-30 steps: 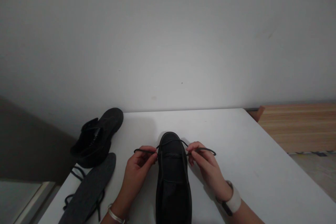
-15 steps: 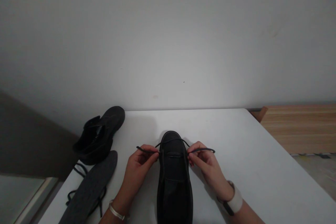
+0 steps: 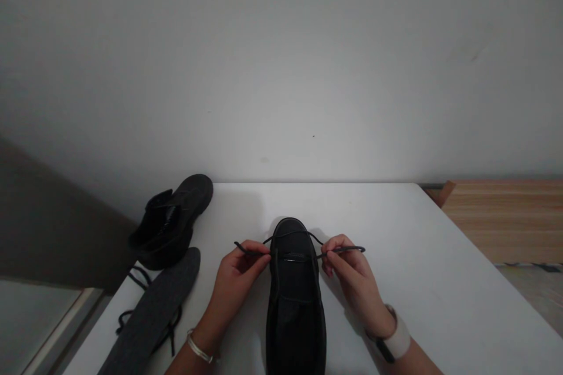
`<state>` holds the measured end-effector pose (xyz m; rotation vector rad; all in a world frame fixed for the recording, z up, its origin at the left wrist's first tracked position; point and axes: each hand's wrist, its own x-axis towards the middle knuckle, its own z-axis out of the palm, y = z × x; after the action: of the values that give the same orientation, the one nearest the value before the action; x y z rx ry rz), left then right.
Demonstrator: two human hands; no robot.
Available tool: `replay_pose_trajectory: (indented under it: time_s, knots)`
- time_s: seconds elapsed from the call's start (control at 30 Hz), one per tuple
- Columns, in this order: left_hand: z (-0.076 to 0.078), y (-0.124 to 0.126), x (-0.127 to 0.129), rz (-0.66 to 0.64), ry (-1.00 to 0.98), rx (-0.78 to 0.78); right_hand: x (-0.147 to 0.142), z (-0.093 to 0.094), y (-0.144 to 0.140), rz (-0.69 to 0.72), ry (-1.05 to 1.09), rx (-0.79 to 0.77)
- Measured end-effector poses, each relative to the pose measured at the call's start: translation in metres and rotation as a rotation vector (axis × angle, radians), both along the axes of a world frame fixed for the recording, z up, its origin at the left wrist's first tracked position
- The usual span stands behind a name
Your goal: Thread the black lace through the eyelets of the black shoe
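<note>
Drawn slightly outward since 0.5 s ago, the right hand pinches 1 part of a dark lace just beside the black shoe; the left hand pinches another part at the opposite edge. The shoe lies between the 2 hands on the white table, toe toward the wall.

Dim, gray picture, colors weak. Wall brightest in soft glow beyond fingers, getting darker toward corners; where light starts, hard to tell. Far left of left fingers, very dark. Soft shadow on table just under right fingers; faint one beyond left fingers. Shoe between them so black, small parts get lost; tiny shine across it. Floor far right of fingers smeary.
</note>
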<state>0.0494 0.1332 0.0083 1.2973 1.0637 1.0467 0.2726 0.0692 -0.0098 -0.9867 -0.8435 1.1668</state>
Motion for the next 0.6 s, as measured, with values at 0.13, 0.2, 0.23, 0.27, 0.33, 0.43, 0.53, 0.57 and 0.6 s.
replay_pose_trajectory:
  time_s: [0.13,0.2,0.23,0.27,0.33,0.43,0.53,0.57,0.6]
  knots:
    - [0.002,0.000,0.001,-0.013,-0.011,-0.025,-0.001,0.003,0.000,0.033,-0.081,-0.027]
    - [0.003,0.000,0.001,-0.019,-0.002,-0.028,-0.002,0.005,0.000,0.049,-0.139,-0.034]
    - [0.003,0.000,0.001,-0.020,0.004,-0.028,-0.002,0.006,0.000,0.056,-0.159,-0.036]
    - [0.003,0.000,0.001,-0.019,0.010,-0.028,-0.003,0.007,0.000,0.060,-0.171,-0.040]
    - [0.004,0.000,0.001,-0.017,0.015,-0.031,-0.004,0.009,-0.001,0.062,-0.179,-0.049]
    - [0.004,0.000,0.001,-0.008,0.016,-0.034,-0.006,0.012,-0.001,0.051,-0.152,-0.073]
    - [0.003,0.000,0.002,-0.007,0.015,-0.044,-0.006,0.011,-0.001,0.078,-0.111,-0.121]
    - [0.003,0.000,0.003,-0.010,0.013,-0.045,-0.005,0.009,-0.001,0.101,-0.106,-0.140]
    - [0.003,0.000,0.003,-0.014,0.015,-0.041,-0.005,0.007,-0.002,0.123,-0.112,-0.155]
